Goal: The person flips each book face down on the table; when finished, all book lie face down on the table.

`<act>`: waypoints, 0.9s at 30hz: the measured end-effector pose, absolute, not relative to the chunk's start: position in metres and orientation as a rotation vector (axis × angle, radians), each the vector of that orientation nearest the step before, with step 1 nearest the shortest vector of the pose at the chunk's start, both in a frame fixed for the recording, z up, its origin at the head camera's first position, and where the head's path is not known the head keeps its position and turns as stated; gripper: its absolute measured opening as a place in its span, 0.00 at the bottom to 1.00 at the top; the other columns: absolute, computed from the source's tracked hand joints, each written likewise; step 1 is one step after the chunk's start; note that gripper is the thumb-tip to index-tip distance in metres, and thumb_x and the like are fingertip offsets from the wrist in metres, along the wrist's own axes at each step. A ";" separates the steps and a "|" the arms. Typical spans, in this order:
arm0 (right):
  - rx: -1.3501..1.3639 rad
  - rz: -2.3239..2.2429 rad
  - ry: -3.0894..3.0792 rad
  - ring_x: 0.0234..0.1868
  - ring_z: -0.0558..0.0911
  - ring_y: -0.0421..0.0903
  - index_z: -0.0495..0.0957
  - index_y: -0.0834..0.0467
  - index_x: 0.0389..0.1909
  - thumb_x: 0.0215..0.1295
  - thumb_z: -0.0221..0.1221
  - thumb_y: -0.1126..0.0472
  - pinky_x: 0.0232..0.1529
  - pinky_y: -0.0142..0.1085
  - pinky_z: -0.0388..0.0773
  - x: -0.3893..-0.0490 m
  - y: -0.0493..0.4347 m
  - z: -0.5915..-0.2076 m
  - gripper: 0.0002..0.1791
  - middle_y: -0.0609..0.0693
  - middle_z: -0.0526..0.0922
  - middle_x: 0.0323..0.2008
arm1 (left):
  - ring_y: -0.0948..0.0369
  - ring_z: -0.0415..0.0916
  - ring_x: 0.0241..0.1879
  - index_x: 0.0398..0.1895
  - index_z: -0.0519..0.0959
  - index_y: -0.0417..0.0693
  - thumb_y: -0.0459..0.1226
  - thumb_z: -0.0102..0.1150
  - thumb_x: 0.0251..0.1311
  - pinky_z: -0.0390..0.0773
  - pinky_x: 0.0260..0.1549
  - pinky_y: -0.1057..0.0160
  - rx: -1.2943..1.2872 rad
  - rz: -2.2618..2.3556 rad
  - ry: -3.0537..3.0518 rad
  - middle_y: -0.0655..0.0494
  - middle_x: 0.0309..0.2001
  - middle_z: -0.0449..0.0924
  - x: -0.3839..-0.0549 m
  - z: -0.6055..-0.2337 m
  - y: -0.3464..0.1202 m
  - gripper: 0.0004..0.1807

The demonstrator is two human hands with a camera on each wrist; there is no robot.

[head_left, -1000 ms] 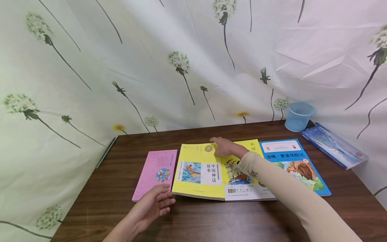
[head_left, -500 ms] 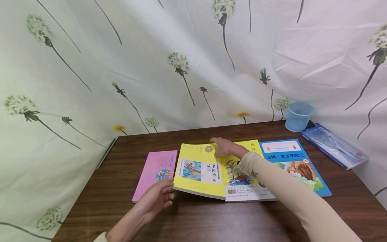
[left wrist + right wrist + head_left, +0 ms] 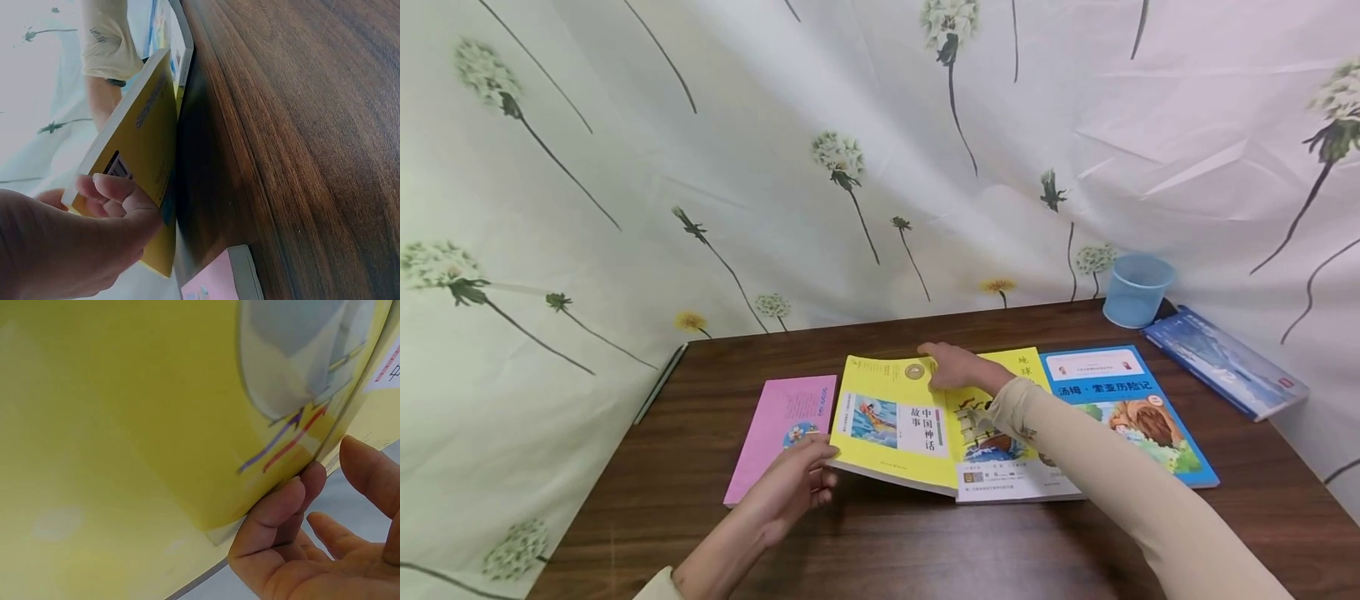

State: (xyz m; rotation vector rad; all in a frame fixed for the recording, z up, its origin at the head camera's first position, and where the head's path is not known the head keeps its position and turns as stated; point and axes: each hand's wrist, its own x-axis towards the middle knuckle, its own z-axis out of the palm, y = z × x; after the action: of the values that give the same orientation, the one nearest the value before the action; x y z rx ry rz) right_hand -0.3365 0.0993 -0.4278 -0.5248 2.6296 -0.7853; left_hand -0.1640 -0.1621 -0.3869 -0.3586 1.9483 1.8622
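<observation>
My left hand [image 3: 790, 483] pinches the lower left corner of a yellow book [image 3: 887, 467] with a small sea-and-figure picture. Its left side is raised; in the left wrist view the book [image 3: 150, 137] stands steeply off the table, its barcode side showing. At its top right corner, my right hand [image 3: 958, 368] has its thumb over the cover and fingers at the top edge. Directly beside it lies a second yellow book [image 3: 988, 433] with a sailing ship, partly hidden by the right forearm. In the right wrist view, curled fingers [image 3: 275, 519] touch a yellow cover's edge.
A pink book [image 3: 775, 442] lies left on the brown table [image 3: 887, 550]. To the right is a blue book [image 3: 1150, 392] with a cave picture. At the back right stand a light blue cup [image 3: 1138, 292] and another blue book [image 3: 1225, 362] near the patterned cloth [image 3: 760, 167].
My left hand has moved up to the yellow book's lower left corner and gripped it. That side has risen off the table. My right hand has stayed in place.
</observation>
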 end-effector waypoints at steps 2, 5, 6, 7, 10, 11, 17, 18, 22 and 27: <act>-0.521 -0.787 2.631 0.49 0.79 0.52 0.58 0.56 0.76 0.62 0.62 0.63 0.57 0.46 0.76 -0.337 0.099 -0.428 0.41 0.60 0.67 0.71 | 0.62 0.74 0.33 0.59 0.65 0.43 0.40 0.52 0.68 0.72 0.35 0.63 -0.372 1.857 1.959 0.56 0.37 0.75 -0.164 -0.387 -0.161 0.20; -0.520 -0.787 2.631 0.48 0.79 0.52 0.58 0.56 0.76 0.62 0.62 0.64 0.56 0.46 0.77 -0.337 0.099 -0.428 0.41 0.60 0.67 0.71 | 0.61 0.77 0.35 0.59 0.65 0.43 0.40 0.52 0.68 0.73 0.36 0.63 -0.377 1.848 1.971 0.55 0.39 0.80 -0.164 -0.387 -0.160 0.20; -0.517 -0.787 2.630 0.48 0.79 0.52 0.58 0.55 0.76 0.62 0.62 0.64 0.57 0.46 0.77 -0.336 0.099 -0.428 0.41 0.60 0.67 0.71 | 0.60 0.78 0.36 0.59 0.65 0.42 0.40 0.52 0.68 0.73 0.36 0.63 -0.377 1.845 1.972 0.56 0.39 0.81 -0.164 -0.387 -0.160 0.20; -0.515 -0.787 2.630 0.48 0.79 0.52 0.58 0.55 0.76 0.62 0.62 0.64 0.57 0.46 0.77 -0.336 0.099 -0.428 0.41 0.60 0.67 0.71 | 0.60 0.78 0.37 0.59 0.65 0.42 0.40 0.52 0.68 0.73 0.36 0.63 -0.373 1.841 1.972 0.56 0.39 0.82 -0.164 -0.386 -0.160 0.20; -0.509 -0.788 2.627 0.50 0.78 0.53 0.58 0.55 0.76 0.62 0.62 0.64 0.58 0.47 0.77 -0.335 0.099 -0.427 0.41 0.61 0.67 0.71 | 0.59 0.79 0.40 0.61 0.65 0.41 0.40 0.51 0.69 0.73 0.37 0.63 -0.354 1.833 1.975 0.56 0.42 0.83 -0.164 -0.385 -0.160 0.21; -0.509 -0.788 2.627 0.50 0.78 0.53 0.58 0.56 0.76 0.62 0.62 0.64 0.58 0.47 0.77 -0.335 0.099 -0.427 0.41 0.61 0.67 0.71 | 0.58 0.79 0.41 0.62 0.65 0.41 0.40 0.51 0.69 0.74 0.38 0.63 -0.350 1.831 1.975 0.55 0.43 0.84 -0.164 -0.384 -0.160 0.22; -0.507 -0.780 2.627 0.48 0.79 0.52 0.58 0.55 0.76 0.62 0.62 0.63 0.56 0.46 0.78 -0.334 0.099 -0.426 0.41 0.61 0.67 0.71 | 0.57 0.78 0.44 0.65 0.64 0.41 0.41 0.50 0.69 0.74 0.38 0.63 -0.323 1.817 1.987 0.53 0.46 0.84 -0.166 -0.381 -0.159 0.24; -0.507 -0.777 2.629 0.47 0.79 0.52 0.58 0.55 0.76 0.62 0.63 0.63 0.56 0.46 0.78 -0.334 0.099 -0.426 0.41 0.61 0.67 0.71 | 0.56 0.78 0.45 0.65 0.64 0.41 0.40 0.50 0.69 0.74 0.38 0.63 -0.320 1.816 1.990 0.54 0.46 0.84 -0.166 -0.381 -0.159 0.24; -0.505 -0.774 2.631 0.45 0.80 0.51 0.58 0.54 0.76 0.63 0.63 0.63 0.53 0.45 0.79 -0.334 0.099 -0.426 0.41 0.60 0.68 0.70 | 0.56 0.78 0.45 0.64 0.63 0.40 0.40 0.51 0.68 0.74 0.38 0.64 -0.315 1.821 1.996 0.55 0.45 0.83 -0.167 -0.383 -0.159 0.24; -0.504 -0.777 2.623 0.43 0.80 0.50 0.58 0.53 0.76 0.64 0.63 0.62 0.52 0.44 0.80 -0.336 0.099 -0.427 0.40 0.60 0.68 0.69 | 0.57 0.79 0.44 0.63 0.63 0.40 0.38 0.53 0.66 0.74 0.37 0.64 -0.329 1.819 2.018 0.53 0.45 0.84 -0.166 -0.384 -0.158 0.24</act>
State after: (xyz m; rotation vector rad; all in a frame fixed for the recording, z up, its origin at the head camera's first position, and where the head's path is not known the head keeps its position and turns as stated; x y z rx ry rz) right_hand -0.3357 0.0991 -0.4272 -0.5036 2.6231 -0.7766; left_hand -0.1657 -0.1578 -0.3845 -0.3294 2.0177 1.8193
